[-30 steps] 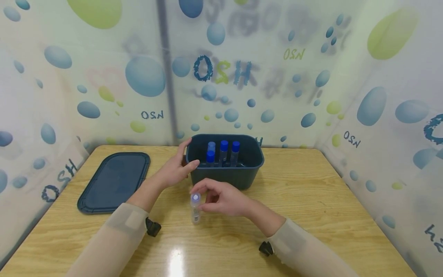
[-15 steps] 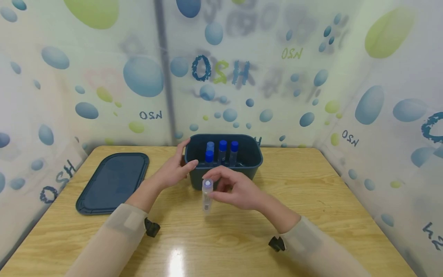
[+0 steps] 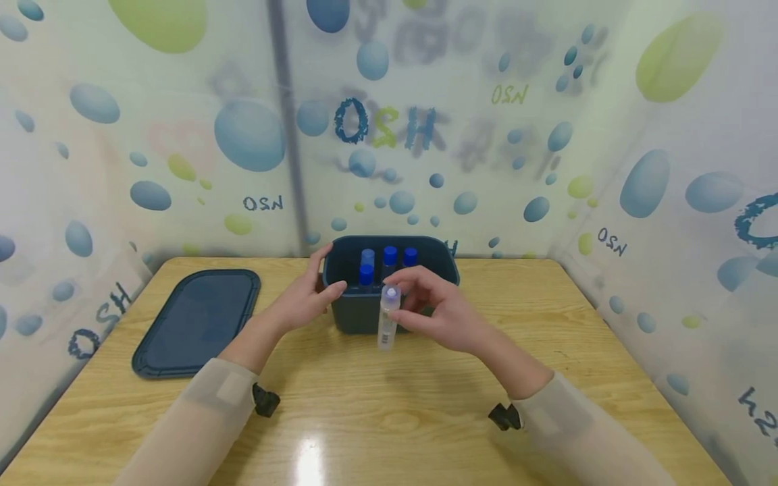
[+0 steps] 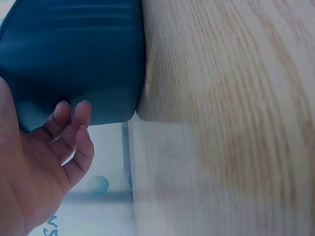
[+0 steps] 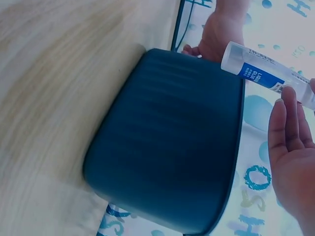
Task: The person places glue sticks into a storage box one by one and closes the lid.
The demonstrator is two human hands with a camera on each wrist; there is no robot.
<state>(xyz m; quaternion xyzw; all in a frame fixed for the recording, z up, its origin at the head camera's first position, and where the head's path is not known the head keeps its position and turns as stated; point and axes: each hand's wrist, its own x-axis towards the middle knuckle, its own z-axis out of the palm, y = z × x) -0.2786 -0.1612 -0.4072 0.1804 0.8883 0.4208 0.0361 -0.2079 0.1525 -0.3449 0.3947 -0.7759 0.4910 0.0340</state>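
Observation:
My right hand (image 3: 448, 312) pinches a clear liquid glue bottle (image 3: 385, 329) with a pale cap near the top, in front of the dark blue bin (image 3: 358, 314). The bottle is slightly tilted, its blue label (image 5: 261, 76) readable in the right wrist view. Several bottles with blue caps (image 3: 390, 256) stand inside the bin; their lower parts are hidden by its wall. My left hand (image 3: 300, 297) holds the bin's left end, thumb at the front corner and index finger at the back. In the left wrist view, the other fingers (image 4: 81, 147) curl beside the bin wall.
A dark blue lid-like tray (image 3: 196, 324) lies flat on the wooden table (image 3: 377, 418), left of my left forearm. Patterned wall sheets (image 3: 389, 182) rise behind the table and at both sides. The bin stands near the back edge.
My right hand has lifted the glue bottle and carried it right and away from me, to the bin's front wall. My left hand stays on the bin.

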